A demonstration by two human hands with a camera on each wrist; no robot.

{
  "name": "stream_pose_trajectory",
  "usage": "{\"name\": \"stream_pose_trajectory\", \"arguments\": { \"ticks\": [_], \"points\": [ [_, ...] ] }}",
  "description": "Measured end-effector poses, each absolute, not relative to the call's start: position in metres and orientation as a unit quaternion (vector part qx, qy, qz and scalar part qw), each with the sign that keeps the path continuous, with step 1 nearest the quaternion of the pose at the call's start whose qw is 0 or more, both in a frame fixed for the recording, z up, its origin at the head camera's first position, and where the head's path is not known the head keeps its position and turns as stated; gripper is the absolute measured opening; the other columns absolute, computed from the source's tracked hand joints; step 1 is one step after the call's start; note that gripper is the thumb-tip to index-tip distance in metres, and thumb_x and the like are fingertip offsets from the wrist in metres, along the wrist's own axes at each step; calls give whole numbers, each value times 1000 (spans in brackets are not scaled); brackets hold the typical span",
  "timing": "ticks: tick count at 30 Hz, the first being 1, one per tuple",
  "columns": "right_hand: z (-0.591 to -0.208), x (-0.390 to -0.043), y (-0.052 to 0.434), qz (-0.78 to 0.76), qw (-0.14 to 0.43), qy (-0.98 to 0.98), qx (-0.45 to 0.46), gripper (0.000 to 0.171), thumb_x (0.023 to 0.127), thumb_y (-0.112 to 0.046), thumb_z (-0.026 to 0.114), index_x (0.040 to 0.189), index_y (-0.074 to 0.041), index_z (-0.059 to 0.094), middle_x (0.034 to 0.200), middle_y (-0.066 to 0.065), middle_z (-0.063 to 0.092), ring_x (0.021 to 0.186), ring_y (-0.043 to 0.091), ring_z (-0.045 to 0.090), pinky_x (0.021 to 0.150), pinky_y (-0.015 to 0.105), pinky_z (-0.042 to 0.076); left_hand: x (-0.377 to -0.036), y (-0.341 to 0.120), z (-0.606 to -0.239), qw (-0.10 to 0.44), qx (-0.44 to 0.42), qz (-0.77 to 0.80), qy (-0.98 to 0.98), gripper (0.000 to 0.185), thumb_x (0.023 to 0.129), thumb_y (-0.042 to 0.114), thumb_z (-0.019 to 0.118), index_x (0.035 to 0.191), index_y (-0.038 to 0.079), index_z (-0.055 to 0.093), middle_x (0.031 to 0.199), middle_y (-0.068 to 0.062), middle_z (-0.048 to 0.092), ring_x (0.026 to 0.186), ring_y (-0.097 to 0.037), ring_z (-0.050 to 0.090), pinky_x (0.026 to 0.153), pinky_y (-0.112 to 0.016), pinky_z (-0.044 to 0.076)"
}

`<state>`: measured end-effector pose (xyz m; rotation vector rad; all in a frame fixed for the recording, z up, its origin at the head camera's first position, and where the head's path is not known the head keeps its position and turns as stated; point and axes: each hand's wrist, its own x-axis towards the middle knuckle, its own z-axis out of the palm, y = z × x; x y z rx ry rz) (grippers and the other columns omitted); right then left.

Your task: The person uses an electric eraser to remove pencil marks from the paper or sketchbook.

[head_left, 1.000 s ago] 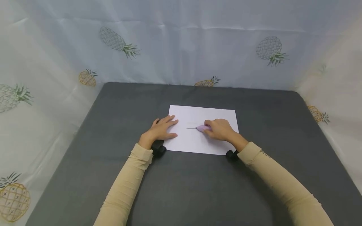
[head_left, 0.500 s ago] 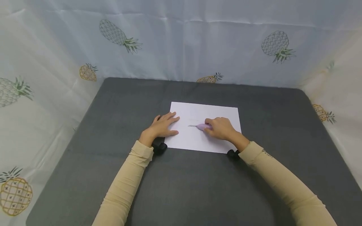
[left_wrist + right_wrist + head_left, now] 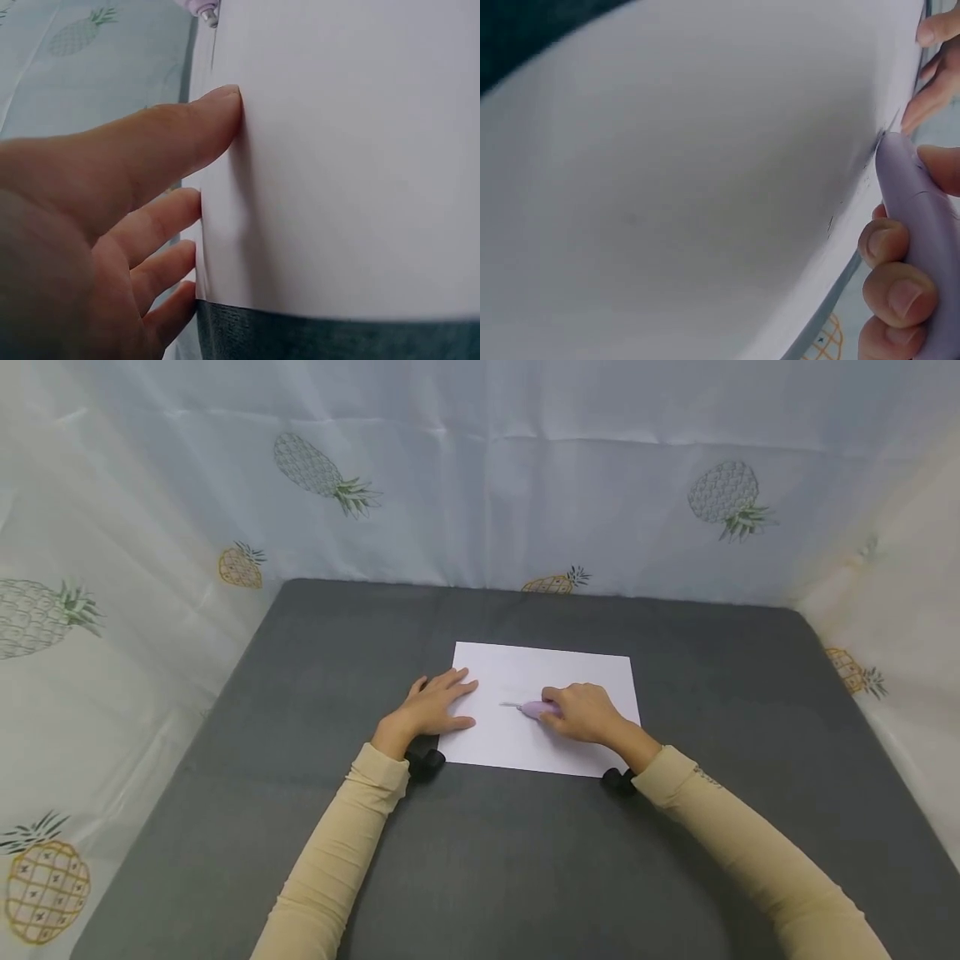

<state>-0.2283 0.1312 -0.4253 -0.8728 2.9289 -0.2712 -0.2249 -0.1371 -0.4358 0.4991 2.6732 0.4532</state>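
Note:
A white sheet of paper [image 3: 517, 752] lies on the dark grey table. My left hand [image 3: 429, 706] rests on its left side, fingers and thumb spread. In my right hand [image 3: 588, 713] I grip a fat lilac pen-shaped tool [image 3: 534, 709], its tip pointing left at a short dark line [image 3: 508, 704] on the paper. The left wrist view shows the metal tip [image 3: 211, 18] at the end of that line. From the right wrist, fingers curl round the lilac handle [image 3: 922, 217], thumb on top. Small dark marks [image 3: 830, 224] dot the paper near it.
A dark grey table [image 3: 480, 860] with rounded far corners surrounds the paper. Pale pineapple-print curtains [image 3: 420, 485] hang behind it and at both sides. Black wrist cameras [image 3: 426, 765] sit under both wrists by the paper's near edge.
The lilac tool's tip has shifted slightly left over the paper, and the visible line looks thinner and shorter. My left hand stays in place. The whole view has shifted a little.

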Motion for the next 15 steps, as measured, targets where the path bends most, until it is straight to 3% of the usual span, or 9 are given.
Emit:
{"name": "stream_pose_trajectory", "arguments": {
  "ticks": [15],
  "points": [
    [-427,-257,145,-90,25,958,-272,24,89,-25,59,103,-7,65,73,8,66,62,19,51,54,27,37,-256,-126,-433,195,166,166,952,68,93,38,60,152,20,31,165,-4,15,154,-27,13,122,-60,6]
  ]
}}
